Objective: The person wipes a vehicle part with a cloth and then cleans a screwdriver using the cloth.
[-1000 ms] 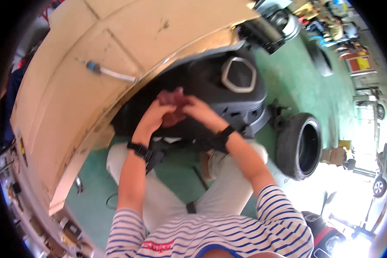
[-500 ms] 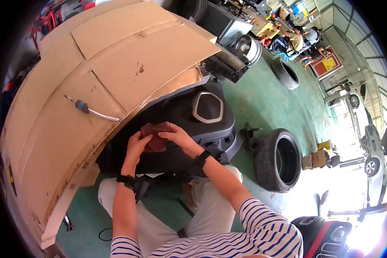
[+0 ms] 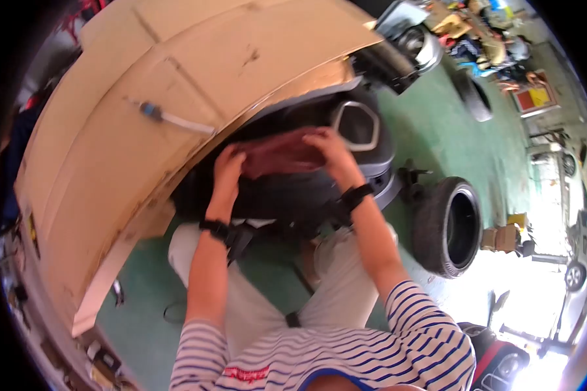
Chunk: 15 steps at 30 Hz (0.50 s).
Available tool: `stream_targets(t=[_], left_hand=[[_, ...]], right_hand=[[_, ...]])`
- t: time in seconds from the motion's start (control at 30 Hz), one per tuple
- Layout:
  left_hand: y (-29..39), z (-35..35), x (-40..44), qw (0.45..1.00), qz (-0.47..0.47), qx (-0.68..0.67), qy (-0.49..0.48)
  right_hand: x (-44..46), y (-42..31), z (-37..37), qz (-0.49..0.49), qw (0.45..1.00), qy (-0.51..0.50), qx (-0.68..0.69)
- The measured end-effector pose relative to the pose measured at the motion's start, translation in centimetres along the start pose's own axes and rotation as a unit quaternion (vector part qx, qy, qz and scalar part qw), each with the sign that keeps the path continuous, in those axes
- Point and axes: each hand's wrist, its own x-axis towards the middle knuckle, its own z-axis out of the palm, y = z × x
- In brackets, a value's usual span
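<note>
Clearly, one dark red cloth is held between two bare hands

The cloth (image 3: 280,155) is in the air above the black moulded part (image 3: 274,197), stretched nearly level. The left hand (image 3: 227,176) is closed on its end at nine o'clock, and the right hand (image 3: 334,156) is closed on its end at three o'clock. The fingers are a little blurred, so I cannot tell how firmly they press.

I judge this cloth to be light and soft, not fragile, and perhaps easy to fold or crumple. It is best taken by the two ends or corners, between thumb and fingers, because the middle can sag. Whether it is slippery, I cannot tell.

From the cloth, the hexagonal frame (image 3: 365,148) lies at two o'clock, on the black part. At ten o'clock, the tool with blue grip (image 3: 151,112) rests on the cardboard (image 3: 111,163). Farther, a near tyre (image 3: 430,228) stands at four o'clock, and a far tyre (image 3: 477,101) between two and three.

I count one cloth, one frame, one such tool and two loose tyres.
</note>
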Motion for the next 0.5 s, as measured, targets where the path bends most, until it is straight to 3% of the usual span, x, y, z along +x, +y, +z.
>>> stream_targets(t=[0.07,0.1,0.23,0.33,0.47,0.5], left_hand=[[-0.2,0.0,0.1,0.999,0.032,0.005,0.032],[-0.9,-0.5,0.7,0.998,0.058,-0.026,-0.001],[0.7,0.3,0.2,0.999,0.024,0.015,0.029],[0.9,0.3,0.0,0.999,0.031,-0.005,0.038],[0.6,0.1,0.1,0.997,0.039,0.034,0.050],[0.2,-0.1,0.4,0.997,0.049,0.051,0.043]], right_hand=[[0.4,0.9,-0.5,-0.043,0.997,0.034,-0.049],[0.9,1.4,-0.9,-0.050,0.998,0.017,-0.043],[0.7,1.2,-0.9,-0.132,0.985,0.046,-0.097],[0.3,0.6,-1.4,-0.130,0.976,0.043,-0.170],[0.9,1.7,-1.5,-0.172,0.972,0.022,-0.161],[0.9,1.6,-1.4,-0.200,0.948,0.031,-0.245]])
